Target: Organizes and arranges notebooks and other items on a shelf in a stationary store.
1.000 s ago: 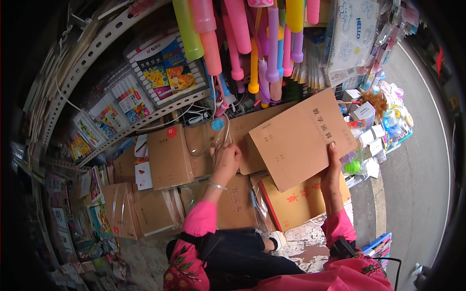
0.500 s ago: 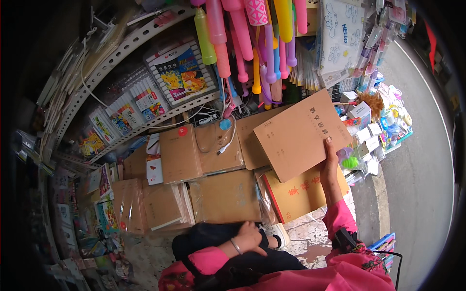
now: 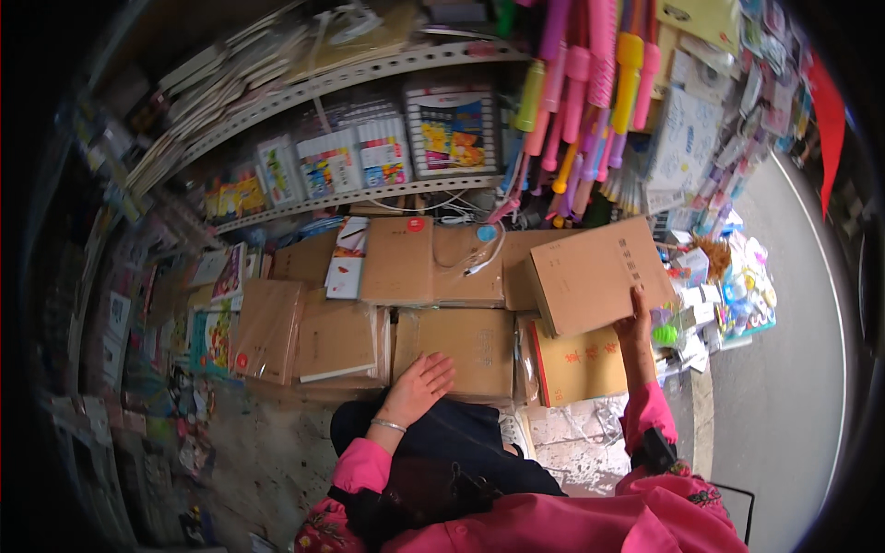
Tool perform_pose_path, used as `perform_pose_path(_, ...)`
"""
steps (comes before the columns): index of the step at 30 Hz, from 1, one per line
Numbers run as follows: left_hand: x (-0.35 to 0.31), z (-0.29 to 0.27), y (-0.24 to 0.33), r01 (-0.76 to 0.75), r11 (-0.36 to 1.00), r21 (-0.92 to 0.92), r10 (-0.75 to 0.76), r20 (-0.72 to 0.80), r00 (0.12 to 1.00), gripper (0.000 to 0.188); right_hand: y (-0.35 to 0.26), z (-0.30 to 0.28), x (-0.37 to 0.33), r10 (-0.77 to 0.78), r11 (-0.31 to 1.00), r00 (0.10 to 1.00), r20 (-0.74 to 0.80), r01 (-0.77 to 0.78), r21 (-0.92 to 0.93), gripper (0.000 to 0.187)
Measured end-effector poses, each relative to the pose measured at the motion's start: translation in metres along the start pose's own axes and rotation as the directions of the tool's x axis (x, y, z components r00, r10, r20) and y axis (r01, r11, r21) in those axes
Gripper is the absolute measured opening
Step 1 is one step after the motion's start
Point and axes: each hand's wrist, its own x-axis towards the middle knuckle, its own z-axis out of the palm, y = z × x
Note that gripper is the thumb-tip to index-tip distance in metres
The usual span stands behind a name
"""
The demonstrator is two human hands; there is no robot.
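My right hand point(image 3: 634, 323) grips the lower right edge of a thick stack of brown-covered exercise books point(image 3: 595, 276), its thumb on top of the cover. The stack is slightly tilted and partly covers a yellowish-brown book with a red spine point(image 3: 583, 369). My left hand point(image 3: 422, 382) is open with fingers stretched out, palm down and holding nothing. It is over the near left corner of a plastic-wrapped brown book pack point(image 3: 461, 350); whether it touches the pack I cannot tell.
More wrapped brown book packs point(image 3: 269, 323) lie in rows to the left. Behind them, a perforated metal shelf point(image 3: 355, 196) carries marker sets point(image 3: 452, 129). Colourful plastic wands point(image 3: 576, 101) hang at the back right. Small goods point(image 3: 737, 286) are piled beside the road point(image 3: 784, 387).
My left hand has moved from my lap forward and left, its fingers now straightened. My right hand still holds the stack, whose thick edge now shows. The view has shifted.
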Motion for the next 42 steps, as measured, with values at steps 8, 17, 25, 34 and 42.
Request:
perform_pose_path(8, 0.006, -0.034, 0.003, 0.018, 0.997, 0.075, -0.014, -0.059, 0.998, 0.085, 0.006, 0.045, -0.124, 0.15, 0.976, 0.956, 0.252, -0.102, -0.193, 0.061)
perform_pose_path(17, -0.022, -0.034, 0.005, 0.077, 0.961, 0.267, -0.056, -0.085, 0.995, 0.091, 0.105, 0.13, -0.115, 0.629, 0.589, 0.731, 0.266, -0.225, -0.776, 0.062)
perform_pose_path(25, -0.001, -0.025, -0.006, 0.011, 0.965, 0.262, 0.015, -0.098, 0.995, 0.052, 0.048, 0.088, 0.012, 0.019, 0.217, 0.927, 0.374, 0.362, -0.907, 0.044)
perform_pose_path(34, -0.005, -0.02, -0.002, -0.003, 0.964, 0.265, 0.029, -0.093, 0.995, 0.051, 0.007, 0.047, 0.115, -0.075, -0.122, 0.994, -0.079, -0.088, -0.989, 0.057)
perform_pose_path(42, -0.006, -0.017, 0.0, 0.028, 0.964, 0.266, -0.004, -0.09, 0.996, 0.055, -0.03, 0.063, 0.097, -0.15, -0.073, 0.987, 0.053, 0.043, -0.996, 0.049)
